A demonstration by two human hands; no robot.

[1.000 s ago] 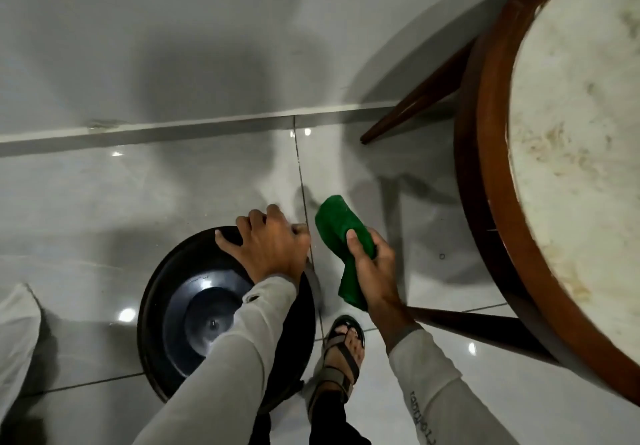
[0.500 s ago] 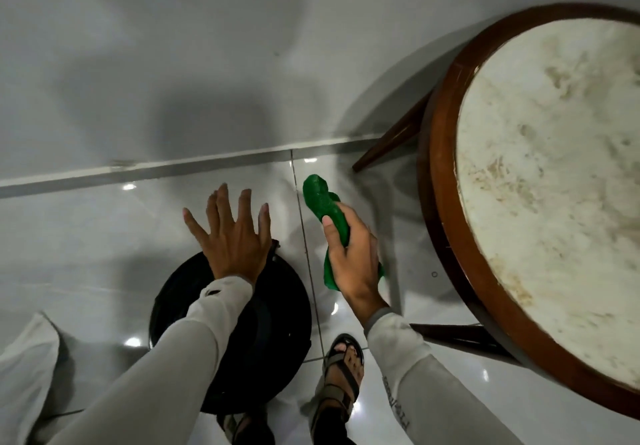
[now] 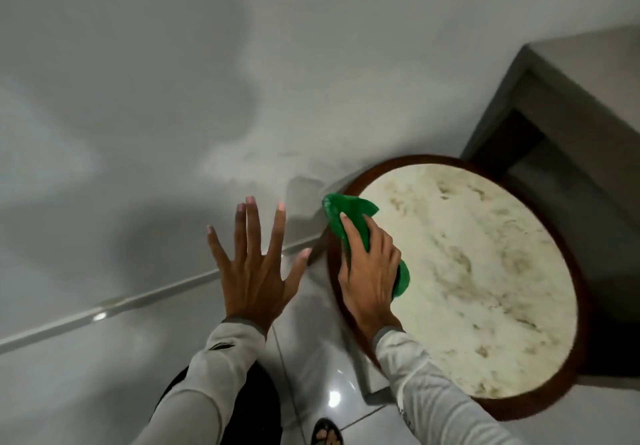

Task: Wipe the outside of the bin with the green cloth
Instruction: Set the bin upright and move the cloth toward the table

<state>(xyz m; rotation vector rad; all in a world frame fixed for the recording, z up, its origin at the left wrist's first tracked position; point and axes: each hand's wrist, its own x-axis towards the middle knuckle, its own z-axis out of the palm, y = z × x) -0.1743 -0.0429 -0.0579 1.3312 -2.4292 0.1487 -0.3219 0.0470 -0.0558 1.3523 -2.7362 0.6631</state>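
Observation:
The black bin [image 3: 258, 406] stands on the floor at the bottom, mostly hidden under my left sleeve; only a dark sliver shows. My left hand [image 3: 254, 271] is raised well above it, fingers spread wide, holding nothing. My right hand [image 3: 369, 271] grips the green cloth [image 3: 346, 216], which sticks out past my fingers over the left rim of the round table. The cloth is far from the bin.
A round table [image 3: 485, 271] with a marble top and dark wooden rim fills the right. A grey cabinet [image 3: 568, 105] stands behind it. A white wall meets the glossy tiled floor [image 3: 329, 375] at a skirting line. My sandalled foot [image 3: 327, 432] shows at the bottom.
The view has swung up and to the right. My left hand let go of the bin's rim and rose with its fingers spread. My right hand carried the cloth up over the table's edge.

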